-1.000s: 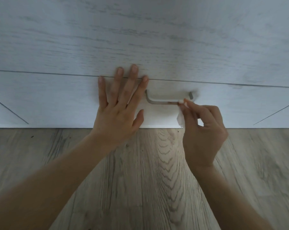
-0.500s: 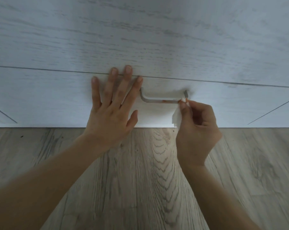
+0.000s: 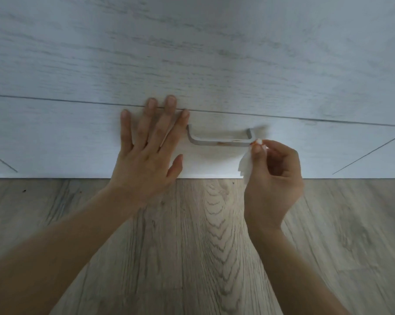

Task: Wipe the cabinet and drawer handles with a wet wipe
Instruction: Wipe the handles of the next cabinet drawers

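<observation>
Since half a second ago the right hand (image 3: 273,178) has slid its wipe (image 3: 246,165) rightward along the handle (image 3: 219,142), from a spot on the bar near its right end to the right corner itself. The thumb and fingertips (image 3: 257,148) are curled together and pinch a bunched bit of the white wipe, which touches the bar's right corner or sits just beside it; which one cannot be told. The rest of the wipe hangs below the thumb, in front of the drawer (image 3: 55,137). The other fingers are folded loosely into the palm. Small orange marks show on the bar left of the wipe. The grey metal handle sits on the pale drawer front, between the two hands. The left hand (image 3: 144,160) has stayed flat on the drawer just left of the handle, fingers straight and spread. Its index fingertip lies close to the handle's left post, and two fingertips reach the seam above. Wood-grain floor (image 3: 192,246) lies below.
</observation>
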The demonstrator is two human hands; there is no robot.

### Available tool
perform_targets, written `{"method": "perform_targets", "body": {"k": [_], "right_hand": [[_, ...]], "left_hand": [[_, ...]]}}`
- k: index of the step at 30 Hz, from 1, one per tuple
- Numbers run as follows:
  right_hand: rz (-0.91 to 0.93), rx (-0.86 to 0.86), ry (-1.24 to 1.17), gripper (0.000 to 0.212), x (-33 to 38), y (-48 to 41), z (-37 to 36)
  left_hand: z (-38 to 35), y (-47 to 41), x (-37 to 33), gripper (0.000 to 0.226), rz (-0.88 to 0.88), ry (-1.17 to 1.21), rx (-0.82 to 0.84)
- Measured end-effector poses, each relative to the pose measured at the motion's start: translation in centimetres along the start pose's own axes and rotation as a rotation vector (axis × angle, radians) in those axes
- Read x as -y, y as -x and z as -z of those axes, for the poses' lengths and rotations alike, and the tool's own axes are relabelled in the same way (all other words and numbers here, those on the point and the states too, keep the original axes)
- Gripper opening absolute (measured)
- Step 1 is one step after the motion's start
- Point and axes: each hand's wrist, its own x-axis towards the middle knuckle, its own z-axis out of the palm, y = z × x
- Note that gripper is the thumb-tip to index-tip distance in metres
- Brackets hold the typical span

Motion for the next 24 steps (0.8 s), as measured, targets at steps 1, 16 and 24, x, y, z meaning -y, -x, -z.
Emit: {"method": "perform_targets", "body": {"k": [1,16,24], "right_hand": [[-0.014,-0.003,-0.02,0.013,0.0,-0.1,0.0],[0.093,0.101,0.08,0.01,0.8,0.1,0.0],[0.236,0.236,0.191,0.014,1.1,0.8,-0.7]], "left_hand": [[0.0,0.0,0.0,0.082,0.001,-0.002,-0.001],[-0.4,0.0,0.0,0.078,0.008,-0.012,-0.022],[-0.6,0.0,-0.1,0.081,0.011,-0.035,-0.032]]}}
